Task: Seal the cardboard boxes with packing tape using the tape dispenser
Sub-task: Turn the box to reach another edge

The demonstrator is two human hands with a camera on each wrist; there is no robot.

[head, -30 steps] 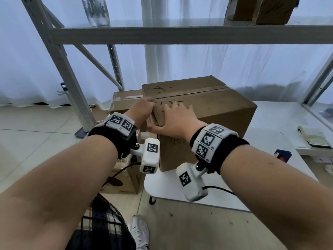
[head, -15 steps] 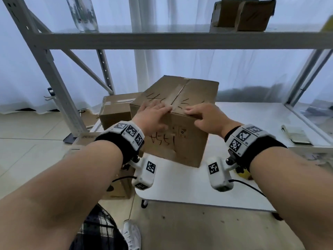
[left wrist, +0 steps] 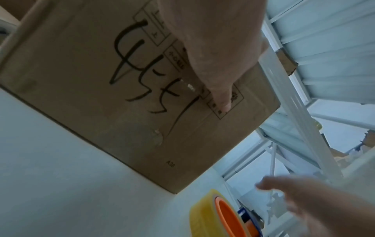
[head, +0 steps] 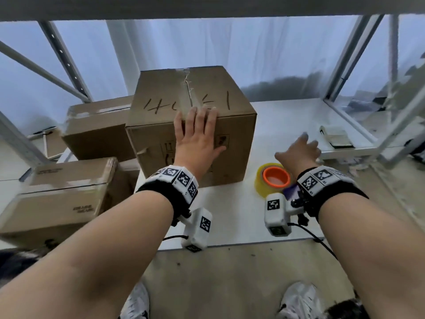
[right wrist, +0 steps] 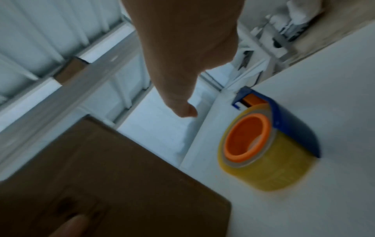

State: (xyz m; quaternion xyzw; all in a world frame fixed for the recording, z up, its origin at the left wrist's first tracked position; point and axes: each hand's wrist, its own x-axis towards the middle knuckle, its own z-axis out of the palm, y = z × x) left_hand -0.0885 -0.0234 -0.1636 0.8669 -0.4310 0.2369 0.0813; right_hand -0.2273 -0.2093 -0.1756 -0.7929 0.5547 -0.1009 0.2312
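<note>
My left hand [head: 195, 137] lies flat, fingers straight, against the near face of the box [head: 161, 104] on the white table [head: 230, 217], fingertips reaching its top edge. My right hand [head: 299, 149] hovers with loose fingers, gripping nothing, just beyond the tape dispenser [head: 273, 178], which sits on the table right of the box. 2 more boxes [head: 69, 194] sit to the left.

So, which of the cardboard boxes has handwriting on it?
The big box on the white table, under the left hand; the others, left of the table, show no handwriting.
</note>
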